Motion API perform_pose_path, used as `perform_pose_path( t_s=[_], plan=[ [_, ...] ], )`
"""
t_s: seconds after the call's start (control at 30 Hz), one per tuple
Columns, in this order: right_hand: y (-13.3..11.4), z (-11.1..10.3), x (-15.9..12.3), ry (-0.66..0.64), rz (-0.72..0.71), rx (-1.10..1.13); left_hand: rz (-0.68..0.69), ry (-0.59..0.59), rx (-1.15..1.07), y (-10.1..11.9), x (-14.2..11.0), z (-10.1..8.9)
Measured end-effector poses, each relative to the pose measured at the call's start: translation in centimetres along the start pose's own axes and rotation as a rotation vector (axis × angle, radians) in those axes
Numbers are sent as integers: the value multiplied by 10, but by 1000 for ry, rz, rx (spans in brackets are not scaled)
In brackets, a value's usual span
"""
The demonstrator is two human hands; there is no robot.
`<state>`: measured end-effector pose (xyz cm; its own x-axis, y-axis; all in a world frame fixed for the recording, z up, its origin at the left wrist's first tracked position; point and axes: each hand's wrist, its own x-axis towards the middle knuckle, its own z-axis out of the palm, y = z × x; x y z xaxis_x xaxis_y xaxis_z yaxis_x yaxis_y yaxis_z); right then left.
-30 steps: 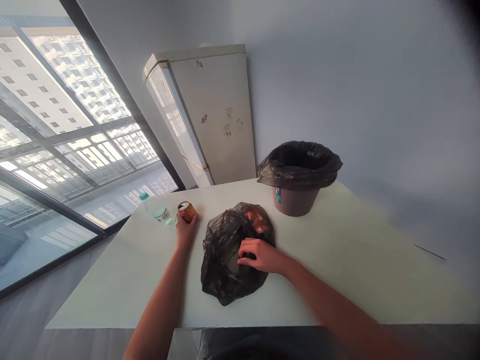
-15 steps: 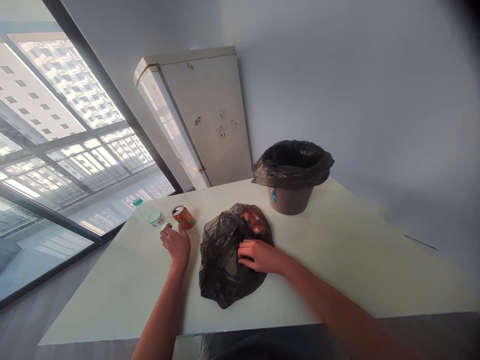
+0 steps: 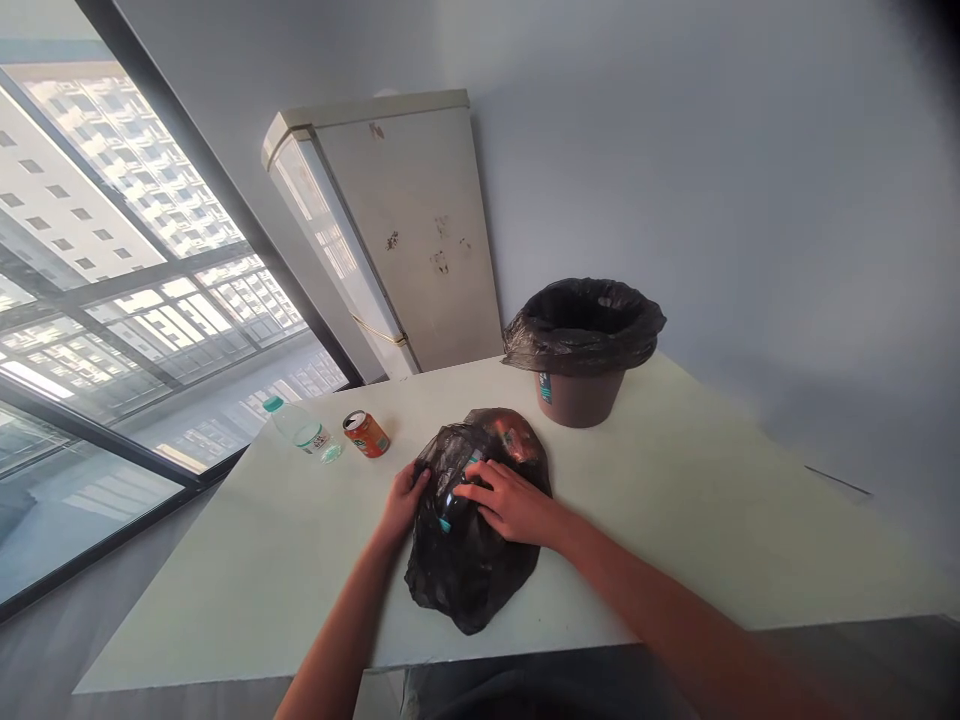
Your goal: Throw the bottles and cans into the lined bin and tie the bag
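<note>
A crumpled black plastic bag (image 3: pixel 469 570) lies on the pale table (image 3: pixel 675 520) in front of me, with orange items showing through its far end. My left hand (image 3: pixel 405 500) grips the bag's left edge, fingers curled into the plastic. My right hand (image 3: pixel 510 500) lies on top of the bag, its fingers bent over a dark, teal-marked object (image 3: pixel 450 512) at the bag's opening. An orange drink can (image 3: pixel 366 434) and a clear plastic bottle (image 3: pixel 298 428) with a green cap lie on the table to the left, apart from both hands.
A brown waste bin (image 3: pixel 579 395) lined with a black bag stands behind the bag, at the table's far side. A white fridge (image 3: pixel 405 230) stands against the wall behind it. Large windows (image 3: pixel 112 300) run along the left. The table's near edge is close to me.
My left hand left the can and bottle and moved right to the bag's left edge. The bag has been pulled in and bunched up, and a teal-marked object now shows at its opening.
</note>
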<state>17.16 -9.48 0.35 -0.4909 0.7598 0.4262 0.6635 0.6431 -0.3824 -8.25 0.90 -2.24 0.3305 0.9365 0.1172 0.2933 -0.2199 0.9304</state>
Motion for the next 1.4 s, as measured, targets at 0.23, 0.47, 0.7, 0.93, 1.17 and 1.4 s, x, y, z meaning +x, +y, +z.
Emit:
perform_pose_path(
  t_s=[0.23, 0.47, 0.7, 0.93, 1.17, 1.4],
  plan=[
    [1, 3, 0, -48, -10, -186, -92, -53, -334, -5, -4, -3],
    [4, -13, -1, 32, -10, -75, 47, 305, 112, -23, 11, -14],
    [2, -8, -3, 267, -28, 22, 60, 348, 233, -21, 10, -10],
    [7, -4, -2, 782, 104, 438, 440, 482, 230, 69, -26, -15],
    [6, 2, 1, 523, 118, 1184, 500, -72, 603, 130, -57, 42],
    [6, -4, 2, 477, 178, 1032, 360, 579, 490, 121, -51, -8]
  ],
)
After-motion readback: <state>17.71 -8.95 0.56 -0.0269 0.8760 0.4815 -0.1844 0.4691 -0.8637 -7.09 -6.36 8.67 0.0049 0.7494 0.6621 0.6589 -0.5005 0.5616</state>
